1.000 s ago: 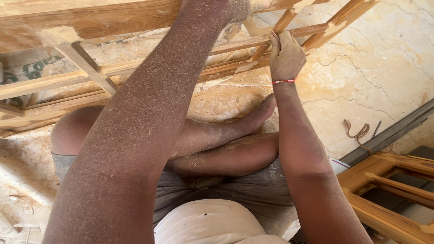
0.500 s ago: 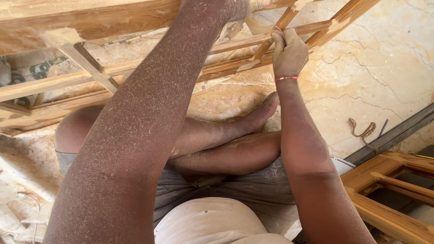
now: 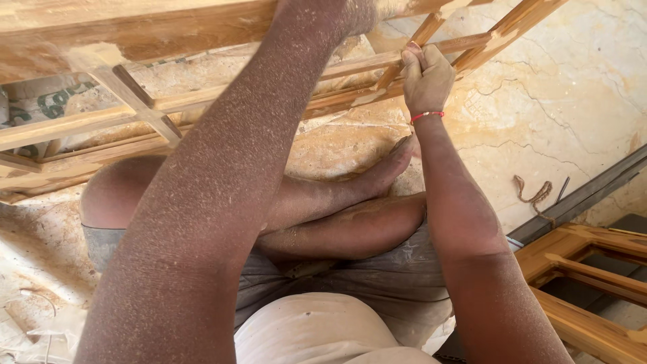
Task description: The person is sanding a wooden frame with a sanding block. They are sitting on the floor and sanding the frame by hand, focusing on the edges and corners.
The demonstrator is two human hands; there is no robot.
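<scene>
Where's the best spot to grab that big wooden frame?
Probably a thin crossbar, from below, as the right hand does: fingers wrap right around a slat of the frame. The open gaps beside each slat leave room to reach through. The broad top rail looks too wide to close a hand around.

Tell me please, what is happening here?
A person sits cross-legged on a dusty pale stone floor, working on a light brown wooden lattice frame. The right hand grips one of its thin slats. The left hand reaches up to the frame, mostly out of view. Both arms are covered in sawdust.
</scene>
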